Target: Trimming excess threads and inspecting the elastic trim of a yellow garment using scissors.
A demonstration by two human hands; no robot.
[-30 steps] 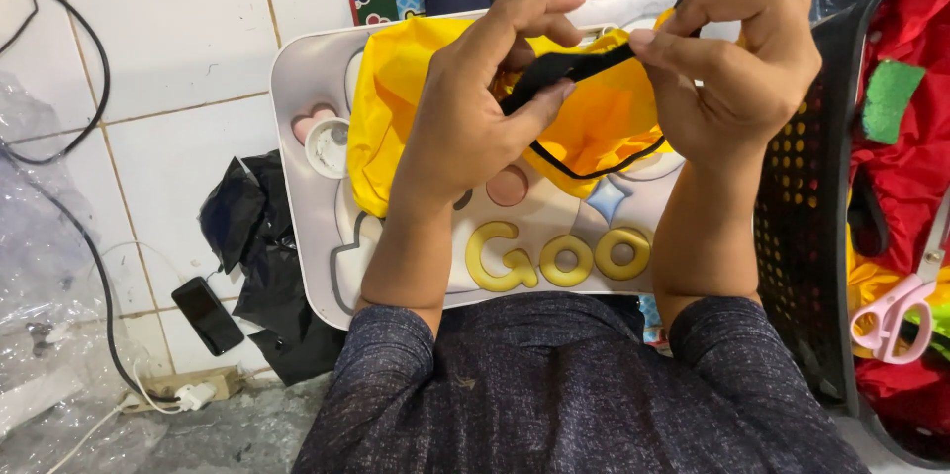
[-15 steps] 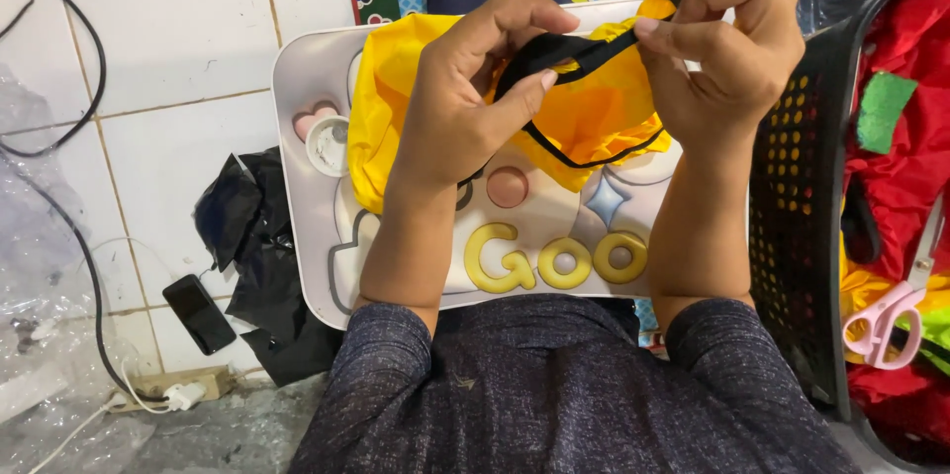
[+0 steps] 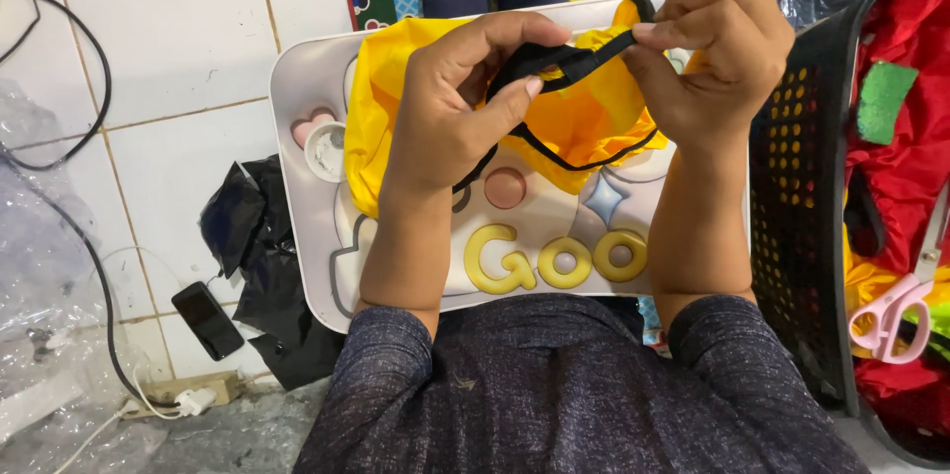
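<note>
A yellow cloth pouch (image 3: 584,123) with black edging lies on a white lap table (image 3: 312,266) that bears a cartoon picture and raised yellow letters. My left hand (image 3: 450,113) pinches the black band (image 3: 554,56) at the pouch's top edge between thumb and fingers. My right hand (image 3: 717,39) grips the same black band a little further right and higher, pulling it taut between the two hands. A thin black cord (image 3: 594,152) loops down over the yellow cloth.
A black perforated basket (image 3: 792,207) at the right holds red cloth (image 3: 915,157), a green patch (image 3: 884,98) and pink-handled scissors (image 3: 891,316). Left on the white tiled floor lie black cloth (image 3: 252,237), a phone (image 3: 208,320), cables and a power strip (image 3: 188,397).
Both hands shifted slightly up and apart, stretching the black band more; the right hand's grip moved further along it.
</note>
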